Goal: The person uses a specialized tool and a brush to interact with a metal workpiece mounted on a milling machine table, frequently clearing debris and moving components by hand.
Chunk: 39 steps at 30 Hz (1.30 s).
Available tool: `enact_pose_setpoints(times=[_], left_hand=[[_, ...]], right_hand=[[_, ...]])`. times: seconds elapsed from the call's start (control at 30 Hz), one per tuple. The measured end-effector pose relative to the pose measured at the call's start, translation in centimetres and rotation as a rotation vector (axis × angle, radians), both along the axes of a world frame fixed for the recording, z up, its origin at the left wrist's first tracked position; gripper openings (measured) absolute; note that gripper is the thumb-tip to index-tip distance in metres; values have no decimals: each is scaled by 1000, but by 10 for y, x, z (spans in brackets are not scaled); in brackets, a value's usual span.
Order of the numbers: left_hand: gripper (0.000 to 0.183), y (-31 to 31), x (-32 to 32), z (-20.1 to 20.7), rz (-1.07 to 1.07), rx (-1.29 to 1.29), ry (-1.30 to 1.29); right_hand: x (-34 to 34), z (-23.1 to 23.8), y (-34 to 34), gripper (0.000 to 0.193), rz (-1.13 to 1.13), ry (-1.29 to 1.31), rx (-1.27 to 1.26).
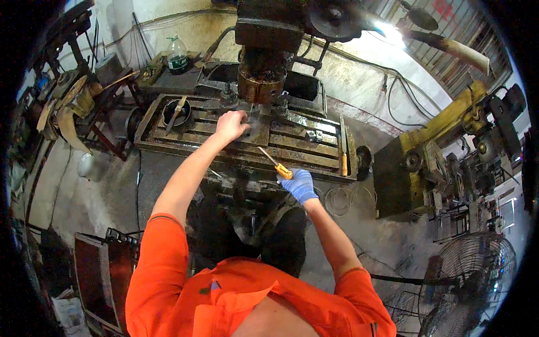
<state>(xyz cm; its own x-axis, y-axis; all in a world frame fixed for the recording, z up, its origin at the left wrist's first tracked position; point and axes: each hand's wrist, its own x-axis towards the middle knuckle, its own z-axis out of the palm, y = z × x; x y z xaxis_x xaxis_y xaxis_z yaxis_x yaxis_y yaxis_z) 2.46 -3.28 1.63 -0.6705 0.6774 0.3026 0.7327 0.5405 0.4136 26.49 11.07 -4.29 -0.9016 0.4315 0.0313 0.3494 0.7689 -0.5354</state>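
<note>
My bare left hand (230,127) reaches over the slotted metal machine table (306,150), just under the machine's spindle head (259,84). Its fingers are curled together at a dark metal part; what they pinch is too small to make out. In my right hand (300,185), which wears a blue glove, is a screwdriver (284,171) with a yellow handle. Its thin metal shaft points up and left toward the table's middle, its tip short of my left hand.
A dark pot (184,119) with a brush (176,114) across it stands on the table's left. Small metal blocks (314,135) and a wooden-handled file (343,151) lie to the right. Behind is a plastic bottle (177,59); a fan (469,275) stands at lower right.
</note>
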Motion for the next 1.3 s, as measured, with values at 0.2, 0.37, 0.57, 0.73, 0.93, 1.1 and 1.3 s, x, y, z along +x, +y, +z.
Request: enact_pose_setpoints(times=[0.2, 0.37, 0.57, 0.73, 0.93, 1.1, 1.3], left_hand=[[27, 3, 0, -2, -34, 16, 44], [29, 23, -8, -9, -62, 37, 117], [26, 36, -13, -23, -38, 117, 159], [33, 43, -12, -16, 234, 34, 29], [41, 33, -30, -19, 185, 68, -158], [38, 45, -23, -10, 138, 92, -213], [31, 36, -32, -24, 144, 155, -192]], right_hand=[[9, 11, 2, 47, -153, -353, 138], [36, 11, 5, 50, -154, -257, 79], [81, 42, 13, 36, -118, -85, -56], [92, 136, 43, 18, -186, 206, -16], [60, 357, 95, 31, -146, 1168, 82], [68, 433, 72, 30, 363, 1445, -235], [70, 335, 32, 26, 5, 1230, 958]])
